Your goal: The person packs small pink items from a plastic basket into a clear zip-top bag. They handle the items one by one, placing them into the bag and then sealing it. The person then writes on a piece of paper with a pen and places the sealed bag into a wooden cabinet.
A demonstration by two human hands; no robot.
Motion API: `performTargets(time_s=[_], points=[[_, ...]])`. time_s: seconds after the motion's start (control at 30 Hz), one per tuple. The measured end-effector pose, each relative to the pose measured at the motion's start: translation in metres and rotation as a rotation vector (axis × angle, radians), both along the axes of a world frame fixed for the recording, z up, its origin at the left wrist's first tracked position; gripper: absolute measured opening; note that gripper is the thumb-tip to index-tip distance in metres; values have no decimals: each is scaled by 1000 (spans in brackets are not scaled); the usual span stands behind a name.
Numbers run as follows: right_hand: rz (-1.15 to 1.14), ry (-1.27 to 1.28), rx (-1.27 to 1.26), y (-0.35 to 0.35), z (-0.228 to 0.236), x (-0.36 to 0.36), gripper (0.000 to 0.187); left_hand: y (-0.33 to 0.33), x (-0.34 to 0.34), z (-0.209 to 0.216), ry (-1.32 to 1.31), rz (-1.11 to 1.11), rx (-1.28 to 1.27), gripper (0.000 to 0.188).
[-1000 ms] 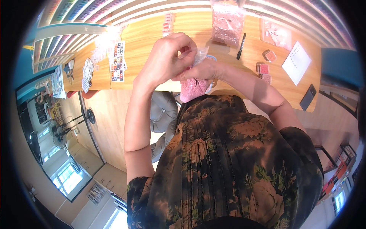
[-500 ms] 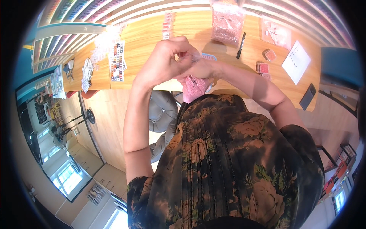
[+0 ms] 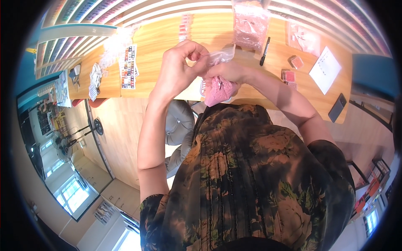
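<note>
A clear plastic bag of small pink beads [image 3: 220,91] hangs at the table's near edge, its filled bottom bulging below my hands. My right hand [image 3: 228,72] is wrapped round the bag's neck, just above the beads. The loose clear top of the bag sticks out above that hand. My left hand [image 3: 184,62] pinches at the left side of this plastic, thumb and forefinger together. Behind the bag, part of a blue-and-white tray or card [image 3: 202,88] shows on the table; the rest is hidden.
A large bag of pink beads [image 3: 250,31] stands at the back. To its right lie a black marker [image 3: 265,52], a small bag [image 3: 303,37], small bead boxes [image 3: 289,76], a white paper [image 3: 325,70] and a phone [image 3: 337,107]. A colour chart [image 3: 129,67] lies left.
The bead bag has shifted slightly right and up. Its clear top now stands out more above my right hand, and my left hand has moved a little lower.
</note>
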State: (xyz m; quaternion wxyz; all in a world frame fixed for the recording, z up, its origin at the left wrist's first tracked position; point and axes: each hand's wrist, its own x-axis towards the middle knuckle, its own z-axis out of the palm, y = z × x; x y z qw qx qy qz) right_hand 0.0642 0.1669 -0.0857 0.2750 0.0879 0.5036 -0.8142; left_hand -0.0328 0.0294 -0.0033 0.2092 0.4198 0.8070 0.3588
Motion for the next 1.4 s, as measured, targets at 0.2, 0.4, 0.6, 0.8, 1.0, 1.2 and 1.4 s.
performTargets(time_s=[0.2, 0.4, 0.6, 0.8, 1.0, 1.2, 1.4], points=[[27, 46, -26, -3, -7, 1, 13, 0, 3, -5, -59, 10, 19, 7], [-78, 86, -86, 4, -24, 5, 15, -3, 4, -9, 35, 47, 53, 8], [-143, 63, -282, 11, -24, 2, 31, -4, 2, -4, -39, 117, 30, 7], [-120, 111, -272, 12, -24, 1, 37, -4, 2, -4, -55, 95, 50, 5], [-124, 101, -115, 12, 0, 6, 18, -1, 4, -7, -14, 60, 87, 9], [-60, 153, -63, 4, -15, 7, 17, 10, 13, -3, 23, -6, 90, 7], [-98, 81, 6, 11, -14, 24, 23, 21, 21, -16, -83, -1, 109, 7]])
